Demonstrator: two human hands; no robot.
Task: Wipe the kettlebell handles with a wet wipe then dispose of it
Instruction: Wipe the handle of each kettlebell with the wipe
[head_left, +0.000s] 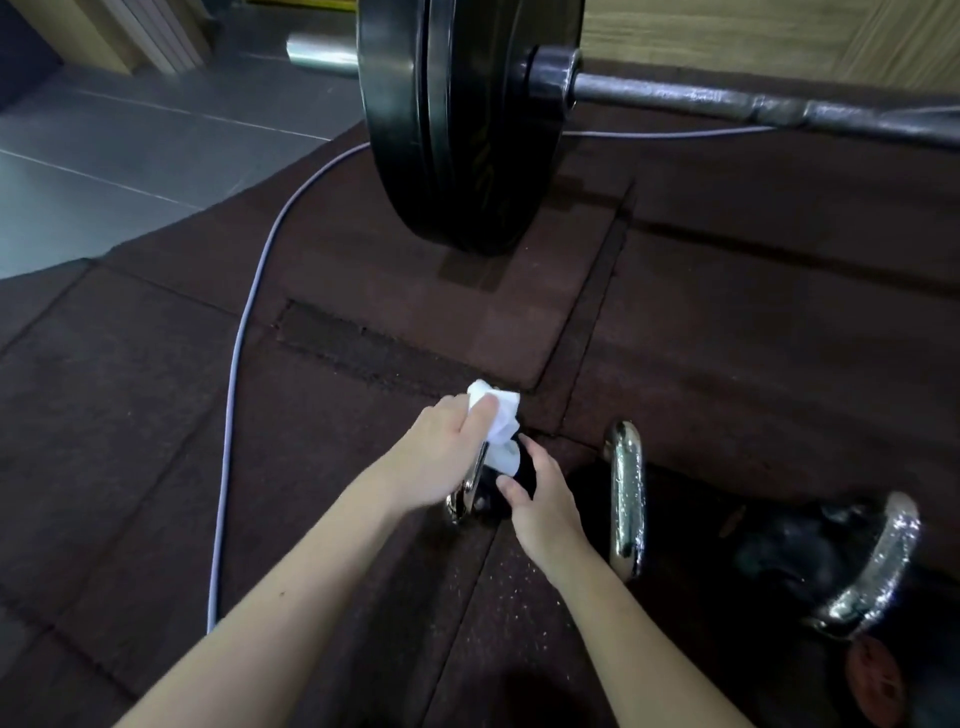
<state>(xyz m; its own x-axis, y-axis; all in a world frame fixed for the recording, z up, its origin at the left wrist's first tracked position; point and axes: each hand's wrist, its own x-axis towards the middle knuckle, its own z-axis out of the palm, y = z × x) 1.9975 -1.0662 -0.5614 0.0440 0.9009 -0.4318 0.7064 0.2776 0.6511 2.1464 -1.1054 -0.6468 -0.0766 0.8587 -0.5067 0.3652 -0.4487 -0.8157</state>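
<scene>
Three black kettlebells with chrome handles stand in a row on the dark rubber floor. My left hand grips a white wet wipe and presses it around the top of the leftmost kettlebell's chrome handle. My right hand rests against that kettlebell's black body, steadying it, fingers curled on it. To the right stand the middle kettlebell, its handle upright, and the right kettlebell with its handle tilted.
A loaded barbell with black plates rests on the floor just beyond, its bar running right. A pale cable snakes across the mat on the left. Grey tiles lie at the far left.
</scene>
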